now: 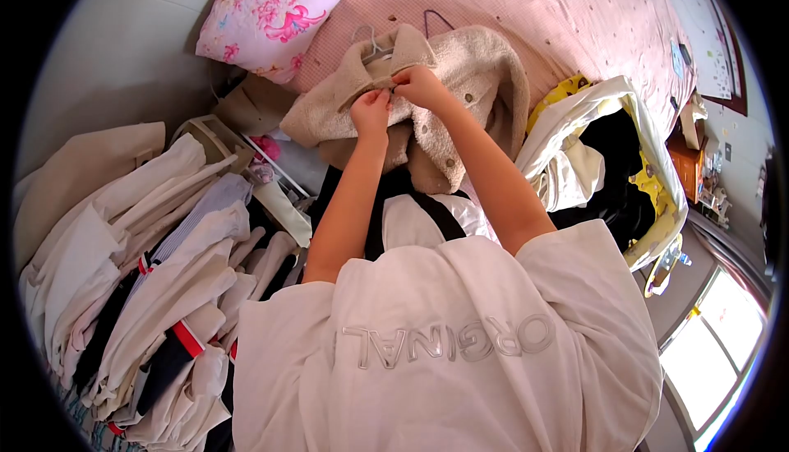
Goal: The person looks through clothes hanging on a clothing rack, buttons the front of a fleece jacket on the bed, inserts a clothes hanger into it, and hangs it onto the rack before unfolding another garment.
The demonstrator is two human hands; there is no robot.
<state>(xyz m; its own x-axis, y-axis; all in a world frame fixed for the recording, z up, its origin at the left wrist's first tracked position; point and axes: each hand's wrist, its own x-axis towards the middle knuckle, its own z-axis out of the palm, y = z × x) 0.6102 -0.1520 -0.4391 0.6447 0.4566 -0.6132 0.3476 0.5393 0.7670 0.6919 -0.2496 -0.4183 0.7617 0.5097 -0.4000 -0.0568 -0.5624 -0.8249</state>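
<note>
A beige fleece jacket [481, 66] with a smooth tan collar lies on the pink bed, a light hanger [374, 45] showing at its neck. My left hand [371, 113] pinches the jacket's front edge just below the collar. Close beside it, my right hand [417, 86] grips the same front edge with bent fingers. A small dark button or snap seems to sit between the fingertips, partly hidden. More round buttons [449, 163] run down the jacket front. Behind the collar a dark hanger hook [438, 20] pokes up.
On the left hang many garments [156, 246] packed close together. A floral pillow [267, 12] lies on the pink bedspread [526, 8]. To the right stands a cloth-lined basket [670, 172] holding black and white clothes. A window [711, 353] is at the lower right.
</note>
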